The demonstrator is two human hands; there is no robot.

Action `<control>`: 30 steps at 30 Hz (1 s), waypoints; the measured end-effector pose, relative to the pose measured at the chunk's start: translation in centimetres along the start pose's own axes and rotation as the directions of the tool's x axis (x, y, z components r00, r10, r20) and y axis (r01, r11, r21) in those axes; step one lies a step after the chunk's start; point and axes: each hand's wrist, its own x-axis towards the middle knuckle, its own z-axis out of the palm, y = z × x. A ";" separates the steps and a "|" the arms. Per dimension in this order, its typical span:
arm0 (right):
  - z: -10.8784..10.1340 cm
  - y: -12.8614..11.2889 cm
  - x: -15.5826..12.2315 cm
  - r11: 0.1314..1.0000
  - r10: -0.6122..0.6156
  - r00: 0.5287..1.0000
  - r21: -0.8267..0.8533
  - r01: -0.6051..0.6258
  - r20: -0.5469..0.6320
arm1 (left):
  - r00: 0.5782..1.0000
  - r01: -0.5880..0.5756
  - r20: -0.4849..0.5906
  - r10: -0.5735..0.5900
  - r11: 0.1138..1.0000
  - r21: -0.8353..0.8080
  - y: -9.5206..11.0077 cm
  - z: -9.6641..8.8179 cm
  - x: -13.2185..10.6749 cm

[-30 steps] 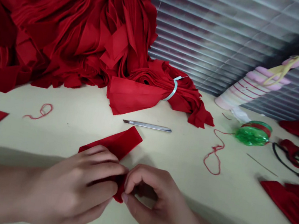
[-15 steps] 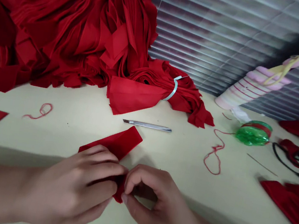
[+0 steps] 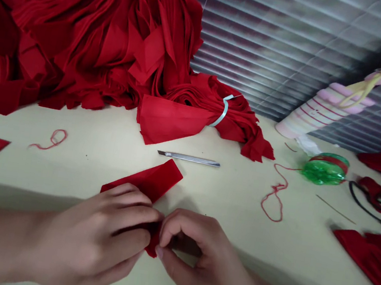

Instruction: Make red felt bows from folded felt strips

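Note:
A folded strip of red fabric (image 3: 156, 178) lies at the near middle of the table, partly hidden under my left hand (image 3: 99, 239). The left fingers are curled over the strip and grip it. At its near end, my right hand (image 3: 194, 254) pinches the fabric's edge between thumb and forefinger. Whether a needle or thread is in that pinch cannot be made out. Just beyond the strip lies a slim metal craft knife (image 3: 189, 159), its dark blade tip pointing left.
Heaped red fabric (image 3: 95, 36) fills the back left, beside a tied red bundle (image 3: 213, 112). To the right are a green spool (image 3: 325, 168), looped red thread (image 3: 274, 201), black cables (image 3: 365, 204) and a pink-and-white bottle (image 3: 320, 110). Window blinds (image 3: 265, 38) stand behind.
The view has shifted very slightly. Both hands keep their hold on the red fabric, with no clear movement between the frames.

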 end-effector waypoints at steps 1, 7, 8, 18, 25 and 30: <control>0.0 0.0 0.0 1.000 -0.004 1.000 -0.001 0.004 0.001 | 1.000 -0.001 0.001 0.001 1.000 -0.002 0.0 0.0 0.0; 0.0 0.0 0.0 1.000 -0.002 1.000 -0.006 0.003 0.004 | 1.000 -0.006 0.016 0.006 1.000 -0.016 -0.1 -0.1 0.0; 0.0 -0.1 0.1 1.000 -0.001 1.000 -0.007 0.001 0.004 | 1.000 -0.009 0.015 0.009 1.000 -0.013 -0.1 -0.1 0.0; 0.0 -0.2 0.1 1.000 -0.011 1.000 -0.009 0.011 0.002 | 1.000 -0.006 0.014 0.006 1.000 -0.003 0.0 -0.2 0.1; 0.0 0.0 0.1 1.000 -0.010 1.000 -0.006 0.010 0.010 | 1.000 0.002 0.026 -0.002 1.000 0.015 0.0 0.0 0.0; 0.0 0.0 0.3 1.000 -0.007 1.000 0.007 0.007 0.010 | 1.000 0.004 0.024 -0.005 1.000 0.016 0.1 0.1 -0.1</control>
